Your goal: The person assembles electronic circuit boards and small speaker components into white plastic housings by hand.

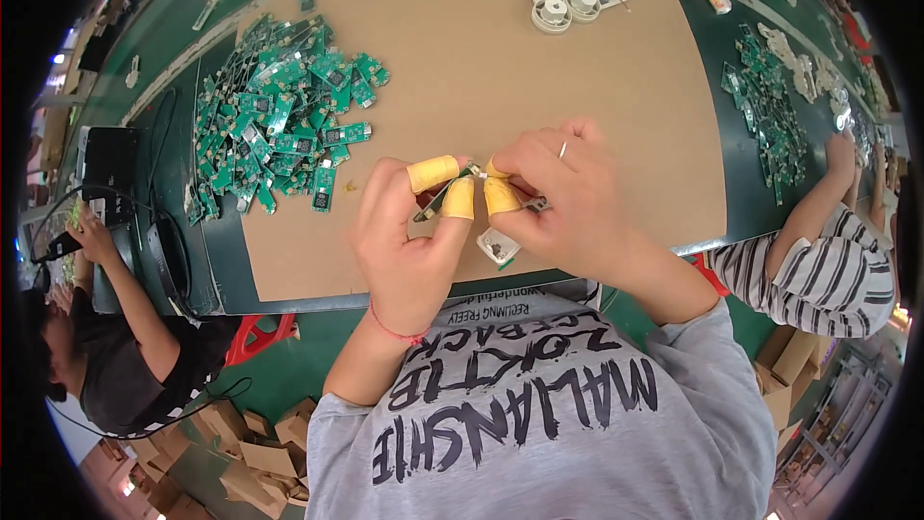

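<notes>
A small circuit board (431, 206) is pinched by the left hand (409, 226), its thumb and forefinger closed on it through yellow finger covers (459, 198). Its long axis is slanted, from the near left by the palm to the far right, so that its upper end is pointed toward the right hand (568, 188). The board is held nearer to the left hand; at its upper end the right thumb and forefinger are brought close together, but whether anything is clamped between them cannot be told. A thin pale sliver (563, 148) is seen among the right fingers, its kind unclear.

Just below the right hand, a white casing (498, 247) is partly covered by it, so access from above is blocked there. Both hands are held over a brown sheet (433, 67), on which a large heap of green boards (279, 116) is spread to the far left, apart from the left hand. Well beyond the hands, two white round-headed parts (551, 12) are laid side by side. To the right, beyond the sheet, a second heap (765, 116) is placed near a co-worker's striped sleeve (808, 260).
</notes>
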